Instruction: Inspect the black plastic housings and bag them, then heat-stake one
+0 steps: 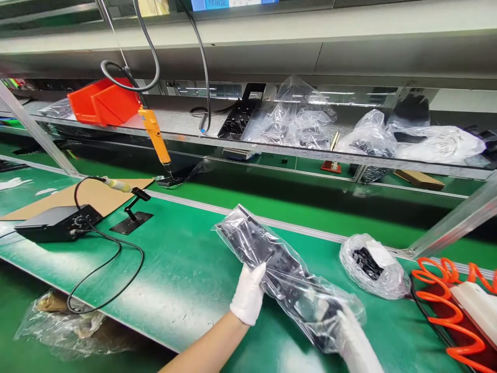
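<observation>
With white-gloved fingers (261, 270) of the left hand (247, 296), grips the near long edge of a long, flat black panel (267, 254) bagged in clear plastic film (355, 306); thumb on the upper side. Can't tell finger state on the white-gloved right hand (351, 331): overlaps the bag's lower-right end, partly masked by film, unclear whether inside or behind. Holds the panel slantwise, upper left to lower right, over the glossy green bench top (182, 290); can't tell if touching it. To the right, have a round clear plastic bag of black parts (368, 263) on the bench, then an orange coiled hose (452, 305) near the edge. To the left, have a black box-shaped unit (58, 223) with black cable, just beside a small black metal stand (132, 223). Further back, see a hanging orange power driver (154, 134), tip down, and a red-orange bin (103, 102) on the shelf.
</observation>
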`<action>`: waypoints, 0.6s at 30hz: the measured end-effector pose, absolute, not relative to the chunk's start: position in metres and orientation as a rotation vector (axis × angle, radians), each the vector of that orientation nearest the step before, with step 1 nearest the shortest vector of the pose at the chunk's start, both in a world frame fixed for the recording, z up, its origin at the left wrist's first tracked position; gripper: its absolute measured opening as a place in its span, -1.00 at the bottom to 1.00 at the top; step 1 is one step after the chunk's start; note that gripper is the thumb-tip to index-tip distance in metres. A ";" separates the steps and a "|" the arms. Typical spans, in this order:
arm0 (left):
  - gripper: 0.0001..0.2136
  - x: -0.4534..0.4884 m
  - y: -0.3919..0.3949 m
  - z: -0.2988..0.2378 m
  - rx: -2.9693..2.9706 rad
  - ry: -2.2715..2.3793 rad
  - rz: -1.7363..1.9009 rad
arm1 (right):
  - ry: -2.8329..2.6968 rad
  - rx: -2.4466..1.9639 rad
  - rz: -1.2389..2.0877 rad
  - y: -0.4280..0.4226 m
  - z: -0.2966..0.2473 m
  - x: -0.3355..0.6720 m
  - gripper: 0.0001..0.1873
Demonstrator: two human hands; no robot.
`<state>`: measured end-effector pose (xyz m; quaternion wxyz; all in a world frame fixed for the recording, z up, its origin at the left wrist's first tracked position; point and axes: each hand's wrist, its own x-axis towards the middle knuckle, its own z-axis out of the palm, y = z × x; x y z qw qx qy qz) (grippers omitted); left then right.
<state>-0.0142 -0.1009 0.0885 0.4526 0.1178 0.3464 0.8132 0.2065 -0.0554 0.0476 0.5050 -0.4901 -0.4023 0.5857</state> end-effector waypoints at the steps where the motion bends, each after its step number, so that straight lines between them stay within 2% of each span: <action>1: -0.32 -0.009 -0.104 0.091 0.321 0.855 2.007 | -0.972 -1.219 1.450 -0.059 0.046 0.200 -0.62; 6: -0.42 -0.010 -0.126 0.093 0.577 0.888 1.896 | -0.962 -1.347 1.465 -0.069 0.063 0.204 -0.52; 13: -0.61 -0.017 -0.144 0.099 0.772 0.890 1.767 | -1.044 -1.342 1.489 -0.059 0.117 0.224 -0.56; 18: -0.59 -0.012 -0.142 0.105 0.682 0.859 1.743 | -1.132 -1.320 1.520 -0.058 0.109 0.229 -0.55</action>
